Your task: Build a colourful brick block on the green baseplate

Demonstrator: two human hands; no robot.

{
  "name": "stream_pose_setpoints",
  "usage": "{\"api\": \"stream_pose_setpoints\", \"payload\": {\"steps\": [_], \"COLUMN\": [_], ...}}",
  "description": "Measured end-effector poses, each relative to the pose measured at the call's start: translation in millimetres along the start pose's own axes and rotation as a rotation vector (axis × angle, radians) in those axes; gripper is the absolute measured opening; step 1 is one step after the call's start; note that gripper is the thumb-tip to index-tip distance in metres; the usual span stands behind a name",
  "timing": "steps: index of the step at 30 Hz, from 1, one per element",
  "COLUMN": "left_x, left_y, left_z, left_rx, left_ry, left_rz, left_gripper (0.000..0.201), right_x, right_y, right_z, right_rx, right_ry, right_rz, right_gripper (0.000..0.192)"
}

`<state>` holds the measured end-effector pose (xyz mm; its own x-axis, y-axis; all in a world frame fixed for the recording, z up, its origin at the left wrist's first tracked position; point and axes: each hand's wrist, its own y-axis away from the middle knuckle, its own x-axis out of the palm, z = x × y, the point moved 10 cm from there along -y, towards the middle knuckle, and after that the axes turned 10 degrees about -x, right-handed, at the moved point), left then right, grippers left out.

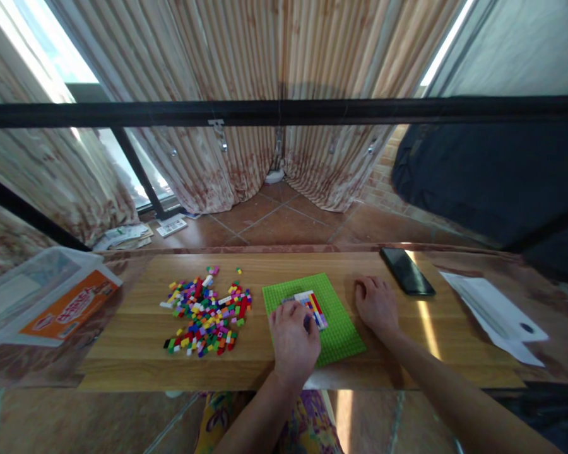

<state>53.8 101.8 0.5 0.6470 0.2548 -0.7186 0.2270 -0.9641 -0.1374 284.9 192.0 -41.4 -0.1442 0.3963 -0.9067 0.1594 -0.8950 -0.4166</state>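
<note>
Here we are pressing our left hand (293,340), fingers curled, on the bricks (310,307), seemingly running away rightward across the baseplate (341,328); our right hand (376,304) is lying flat, open.

A home room: drawn curtains (265,75) over windows, terracotta floor tiles (274,224), a wooden table (123,334).

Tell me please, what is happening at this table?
A person sits at a wooden table. The left hand presses on a small patch of coloured bricks fixed on a green baseplate. The right hand lies flat on the table beside the baseplate, holding nothing. A pile of loose bricks lies to the left, a phone and papers to the right.
</note>
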Motion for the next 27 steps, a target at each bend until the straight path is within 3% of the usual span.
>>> {"api": "stream_pose_setpoints", "payload": {"steps": [19, 27], "left_x": [-0.6, 8.7], "left_y": [1, -5], "left_z": [-3, 16], "left_rx": [0.025, -0.144], "left_ry": [0.048, 0.14], "left_rz": [0.034, 0.078], "left_gripper": [0.019, 0.023], "right_x": [17, 22], "right_y": [3, 4], "right_z": [-3, -6], "right_rx": [-0.069, -0.067], "right_ry": [0.032, 0.028], "right_rz": [-0.018, -0.014], "right_gripper": [0.026, 0.028]}}
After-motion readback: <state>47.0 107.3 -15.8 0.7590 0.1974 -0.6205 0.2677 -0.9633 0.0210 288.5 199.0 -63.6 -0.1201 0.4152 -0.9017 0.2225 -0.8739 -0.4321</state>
